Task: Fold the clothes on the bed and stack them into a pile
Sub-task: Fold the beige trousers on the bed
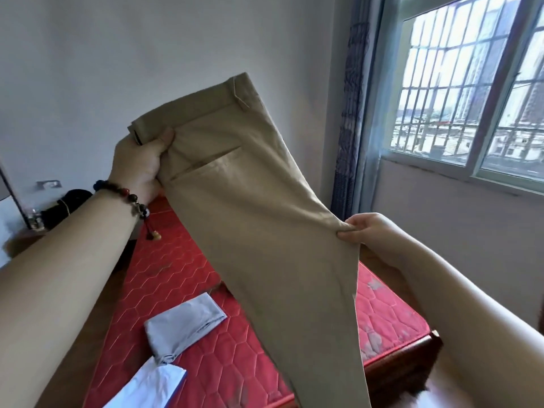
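Hanging trousers (pixel 259 219) between both hands' grip

From my feed I've got plain white walls (pixel 147 39) all round and a big barred window (pixel 459 95) on the right throwing in loads of daylight, with a bluish curtain (pixel 351 113) bunched at its left edge. A bed with a red quilted mattress (pixel 164 269) and dark wood frame (pixel 403 363) fills the middle. There's a nightstand (pixel 26 240) far left with dark clutter on it, and a wall socket (pixel 48 184) just above.

Trousers (pixel 265 201) matt cloth; mattress (pixel 176 275) quilted, shiny.
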The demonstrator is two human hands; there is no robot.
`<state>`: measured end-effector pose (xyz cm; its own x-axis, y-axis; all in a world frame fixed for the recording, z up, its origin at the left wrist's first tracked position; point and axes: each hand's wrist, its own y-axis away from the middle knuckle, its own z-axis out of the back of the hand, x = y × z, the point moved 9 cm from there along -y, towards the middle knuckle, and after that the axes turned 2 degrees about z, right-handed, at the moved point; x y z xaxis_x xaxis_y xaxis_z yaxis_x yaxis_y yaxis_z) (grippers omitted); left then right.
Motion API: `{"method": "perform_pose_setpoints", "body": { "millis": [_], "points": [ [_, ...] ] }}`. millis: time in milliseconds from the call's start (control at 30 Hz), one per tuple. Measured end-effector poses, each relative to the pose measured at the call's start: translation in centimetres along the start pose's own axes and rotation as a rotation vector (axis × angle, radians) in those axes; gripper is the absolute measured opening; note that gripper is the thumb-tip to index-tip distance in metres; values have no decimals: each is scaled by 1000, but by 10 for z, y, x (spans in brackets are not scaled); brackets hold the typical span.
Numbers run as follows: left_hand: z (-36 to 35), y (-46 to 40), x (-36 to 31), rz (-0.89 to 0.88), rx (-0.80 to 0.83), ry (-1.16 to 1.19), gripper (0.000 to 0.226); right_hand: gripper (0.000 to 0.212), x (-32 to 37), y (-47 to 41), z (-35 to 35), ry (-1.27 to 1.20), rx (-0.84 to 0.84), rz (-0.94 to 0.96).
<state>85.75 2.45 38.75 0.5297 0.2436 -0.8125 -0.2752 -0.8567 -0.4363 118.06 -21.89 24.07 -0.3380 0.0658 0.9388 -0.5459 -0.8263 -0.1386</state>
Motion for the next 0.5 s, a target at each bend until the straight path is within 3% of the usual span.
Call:
{"method": "perform_pose_setpoints", "body": {
  "millis": [200, 333, 400, 500],
  "points": [
    [-44, 22, -2, 20, 172, 1, 37, 19, -4, 43, 12, 138, 306, 24],
    [-82, 38, 7, 46, 253, 21, 26, 29, -15, 57, -7, 164, 480, -43],
    [-92, 42, 13, 61, 260, 12, 24, 35, -22, 56, -16, 107, 458, -49],
    [-95, 42, 15, 44, 264, -12, 21, 24, -30, 47, -8, 107, 295, -6]
  ]
}}
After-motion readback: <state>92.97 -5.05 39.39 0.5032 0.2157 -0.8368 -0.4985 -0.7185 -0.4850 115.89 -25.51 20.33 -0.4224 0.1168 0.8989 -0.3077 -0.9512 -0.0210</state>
